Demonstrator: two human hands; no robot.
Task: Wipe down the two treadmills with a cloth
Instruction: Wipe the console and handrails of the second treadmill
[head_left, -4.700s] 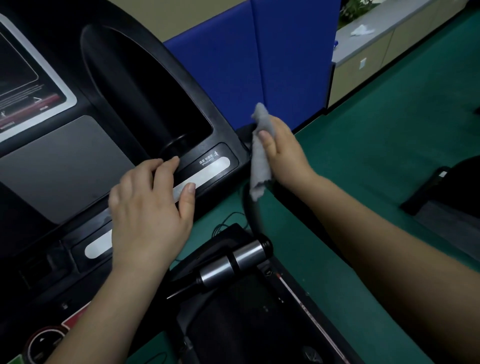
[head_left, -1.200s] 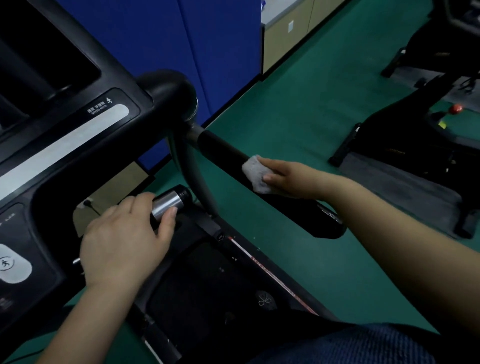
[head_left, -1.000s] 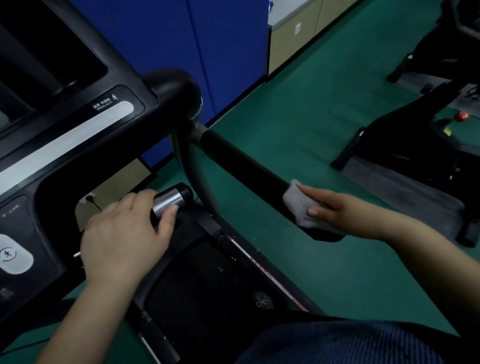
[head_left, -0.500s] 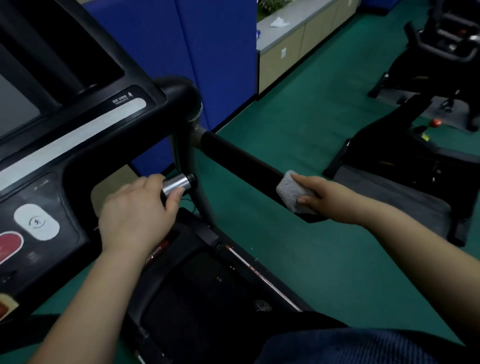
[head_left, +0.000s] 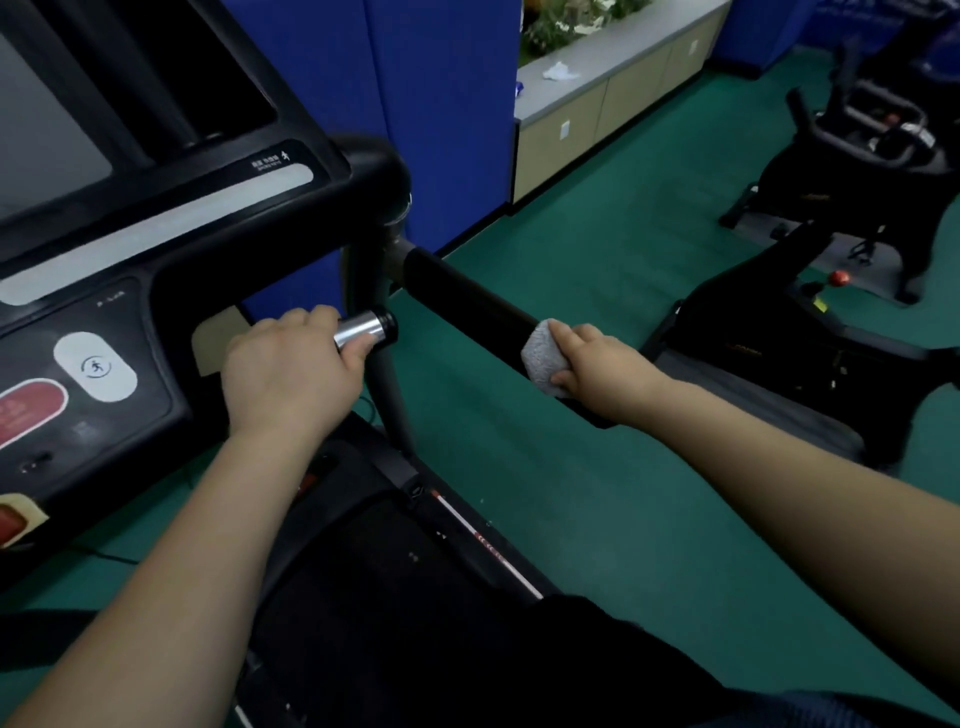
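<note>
I stand on a black treadmill whose console fills the upper left. Its padded right side handrail runs from the console down to the right. My right hand holds a grey cloth wrapped against the lower part of that handrail. My left hand grips the silver front handle under the console. The running belt lies dark below my arms.
Blue partition panels stand behind the console. A low cabinet with a white rag on top lines the back wall. Exercise bikes and a black machine base stand on the green floor to the right.
My right hand with the cloth slid down the handrail from near the console, then edged back up slightly. My left hand went from the console edge to the silver handle and stayed there.
</note>
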